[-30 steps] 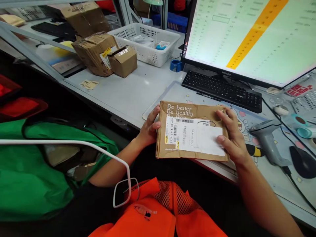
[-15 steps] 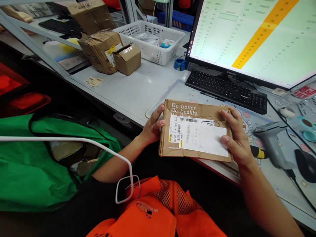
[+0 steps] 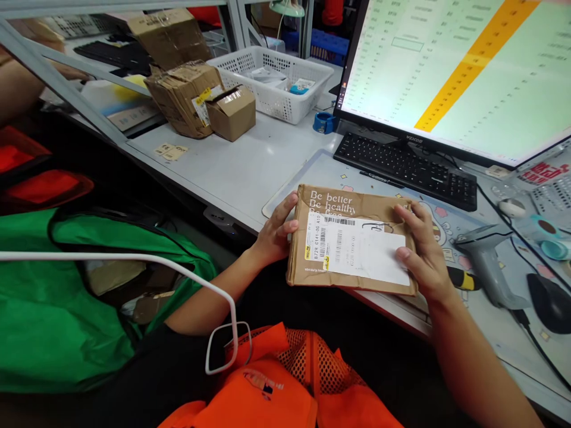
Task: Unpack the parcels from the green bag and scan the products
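Note:
A flat brown cardboard box [image 3: 352, 279] with white shipping labels and printed lettering is held between both hands over the desk's front edge. My left hand [image 3: 277, 233] grips its left side, thumb and fingers at the edge. On the right, my right hand [image 3: 423, 252] clasps the other end, its thumb on the white label [image 3: 387, 255]. The box's underside and the fingers beneath it are hidden. Just beyond the right hand lie a yellow-and-black handled tool [image 3: 464, 278] and a grey barcode scanner [image 3: 491, 267].
Behind the box stand a black keyboard [image 3: 401, 169] and a monitor [image 3: 455, 71]. A white basket [image 3: 285, 107] and several cartons, one small box [image 3: 234, 113] among them, occupy the back left. A green bag [image 3: 40, 309] hangs at left; a white bar [image 3: 178, 267] crosses before it.
The view has shifted slightly, so the desk items sit a little lower. Both hands keep their hold on the box. Another person's arm has come into view at the far left.

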The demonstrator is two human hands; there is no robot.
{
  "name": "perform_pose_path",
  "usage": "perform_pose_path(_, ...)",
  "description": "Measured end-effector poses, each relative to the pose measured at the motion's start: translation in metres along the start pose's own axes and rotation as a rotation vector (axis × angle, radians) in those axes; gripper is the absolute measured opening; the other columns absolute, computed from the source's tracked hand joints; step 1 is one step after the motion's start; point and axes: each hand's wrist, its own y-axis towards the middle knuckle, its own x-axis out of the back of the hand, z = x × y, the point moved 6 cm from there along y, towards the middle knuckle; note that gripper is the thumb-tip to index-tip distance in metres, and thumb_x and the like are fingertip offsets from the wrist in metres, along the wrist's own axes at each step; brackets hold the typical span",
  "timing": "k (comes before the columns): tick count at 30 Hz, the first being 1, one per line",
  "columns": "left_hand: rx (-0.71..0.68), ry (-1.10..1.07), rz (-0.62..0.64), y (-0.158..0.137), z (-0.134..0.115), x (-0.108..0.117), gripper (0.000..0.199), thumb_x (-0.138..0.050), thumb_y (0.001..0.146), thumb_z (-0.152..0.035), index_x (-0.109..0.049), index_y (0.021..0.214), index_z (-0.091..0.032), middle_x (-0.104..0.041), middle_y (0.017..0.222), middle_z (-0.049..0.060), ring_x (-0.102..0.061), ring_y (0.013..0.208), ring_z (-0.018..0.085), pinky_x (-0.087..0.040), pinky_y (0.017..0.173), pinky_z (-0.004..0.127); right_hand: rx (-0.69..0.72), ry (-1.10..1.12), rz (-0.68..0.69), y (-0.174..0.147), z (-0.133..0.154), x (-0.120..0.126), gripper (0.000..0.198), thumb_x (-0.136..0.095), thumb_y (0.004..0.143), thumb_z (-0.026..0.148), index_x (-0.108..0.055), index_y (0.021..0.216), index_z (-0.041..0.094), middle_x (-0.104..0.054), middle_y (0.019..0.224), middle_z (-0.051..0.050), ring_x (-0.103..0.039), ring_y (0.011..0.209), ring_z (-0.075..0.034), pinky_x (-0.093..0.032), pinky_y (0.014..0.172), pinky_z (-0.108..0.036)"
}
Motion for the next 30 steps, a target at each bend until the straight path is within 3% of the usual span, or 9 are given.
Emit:
perform_pose_path(4,-0.126,0.075,-0.045,0.014,-0.015,0.006,0.084,-0.071,0.103,-0.022,-0.025,0.172,-0.037,-0.018,0.182,0.0,-0.025,0.167,0.02,-0.034,0.135,0.04,-0.003,-0.014,-0.018,-0.001,-0.002,0.0,0.065,-0.061,0.102,0.053,-0.048,0.164,0.041,-0.036,0.17,-0.004,-0.024,0.163,-0.04,-0.025,0.132,-0.063)
perform_pose_path(9,-0.064,0.09,-0.026,0.011,-0.011,0.005,0.093,-0.075,0.099,-0.02,-0.023,0.17,-0.048,-0.019,0.182,-0.002,-0.03,0.165,0.023,-0.044,0.13,0.049,-0.014,-0.019,-0.021,-0.001,-0.003,-0.001,0.064,-0.06,0.102,0.053,-0.048,0.164,0.041,-0.036,0.17,-0.004,-0.025,0.163,-0.039,-0.028,0.131,-0.062)
perform_pose_path(13,-0.051,0.109,-0.033,0.007,-0.009,0.006,0.098,-0.081,0.094,-0.021,-0.025,0.169,-0.05,-0.023,0.181,0.002,-0.037,0.162,0.026,-0.05,0.125,0.051,-0.015,-0.008,-0.016,-0.001,-0.003,0.0,0.064,-0.06,0.102,0.052,-0.048,0.164,0.041,-0.036,0.17,-0.004,-0.025,0.163,-0.039,-0.027,0.132,-0.063)
perform_pose_path(18,-0.063,0.122,-0.031,0.008,-0.01,0.006,0.097,-0.081,0.095,-0.021,-0.024,0.17,-0.047,-0.023,0.181,0.005,-0.036,0.163,0.026,-0.05,0.124,0.051,-0.028,0.003,-0.011,-0.002,-0.003,0.0,0.064,-0.062,0.102,0.052,-0.048,0.164,0.042,-0.035,0.171,-0.003,-0.024,0.163,-0.039,-0.028,0.132,-0.063)
perform_pose_path(22,-0.038,0.121,-0.02,0.008,-0.009,0.005,0.091,-0.074,0.1,-0.024,-0.022,0.169,-0.051,-0.022,0.181,0.0,-0.036,0.163,0.024,-0.051,0.125,0.05,-0.037,0.014,-0.018,-0.002,-0.004,0.0,0.064,-0.062,0.102,0.052,-0.05,0.163,0.041,-0.035,0.171,-0.003,-0.023,0.164,-0.039,-0.029,0.132,-0.062)
perform_pose_path(30,-0.028,0.106,-0.024,0.005,-0.008,0.005,0.093,-0.075,0.099,-0.023,-0.023,0.169,-0.052,-0.021,0.181,-0.001,-0.035,0.163,0.025,-0.05,0.125,0.051,-0.047,0.008,-0.031,-0.003,-0.006,-0.001,0.063,-0.062,0.102,0.054,-0.051,0.162,0.039,-0.036,0.171,-0.005,-0.025,0.163,-0.039,-0.03,0.131,-0.061)
